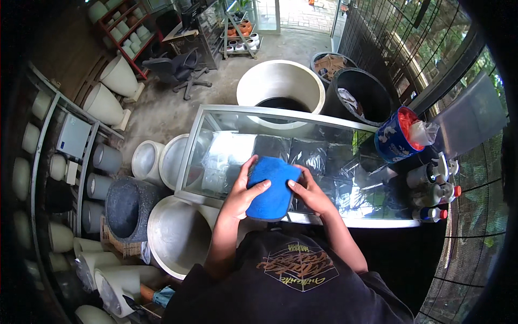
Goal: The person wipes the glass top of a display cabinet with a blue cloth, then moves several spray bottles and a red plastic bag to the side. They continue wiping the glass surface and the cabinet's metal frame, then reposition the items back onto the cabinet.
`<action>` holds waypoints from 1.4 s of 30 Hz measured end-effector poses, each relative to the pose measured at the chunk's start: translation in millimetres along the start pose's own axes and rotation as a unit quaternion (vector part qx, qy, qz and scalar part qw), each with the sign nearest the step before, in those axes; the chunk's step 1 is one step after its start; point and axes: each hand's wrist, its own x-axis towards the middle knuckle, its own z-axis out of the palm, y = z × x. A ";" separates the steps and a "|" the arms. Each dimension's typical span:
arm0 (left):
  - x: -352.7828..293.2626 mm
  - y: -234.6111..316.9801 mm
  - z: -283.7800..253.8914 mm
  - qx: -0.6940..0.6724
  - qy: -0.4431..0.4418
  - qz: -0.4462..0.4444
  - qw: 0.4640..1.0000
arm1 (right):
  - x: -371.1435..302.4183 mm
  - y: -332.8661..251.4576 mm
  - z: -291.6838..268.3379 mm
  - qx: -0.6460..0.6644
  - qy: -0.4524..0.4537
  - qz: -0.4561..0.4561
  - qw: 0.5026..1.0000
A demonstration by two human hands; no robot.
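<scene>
A folded blue cloth (271,189) with a dark edge is held up in front of my chest, over the near side of a glass display case (200,121). My left hand (244,190) grips its left side, thumb lying across the front. On the opposite side, my right hand (312,194) pinches it between thumb and fingers. The fingers behind the cloth are partly hidden. Under the glass lie several flat packs (308,153) in shiny dark and clear plastic.
Spray bottles (431,194) and a blue tub (398,137) with red and clear plastic stand at the case's right end. Large round pots (280,89) surround the case. Shelves of pots (98,186) line the left, and an office chair (181,70) stands farther back.
</scene>
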 end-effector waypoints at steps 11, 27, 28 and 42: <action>37.2 40.7 -154.9 0.161 0.266 0.178 0.934 | -10.4 44.1 -78.0 0.380 0.040 -0.051 0.923; 69.6 -50.0 -30.7 0.647 -0.073 0.188 0.735 | -4.6 36.7 -73.9 0.407 0.006 -0.066 0.911; 61.1 -52.2 -21.8 0.604 -0.109 0.182 0.768 | -4.4 35.6 -72.6 0.406 0.008 -0.065 0.912; 31.5 -1.8 -52.2 -0.183 -0.079 -0.122 0.972 | -3.7 35.0 -77.9 0.441 -0.019 -0.058 0.896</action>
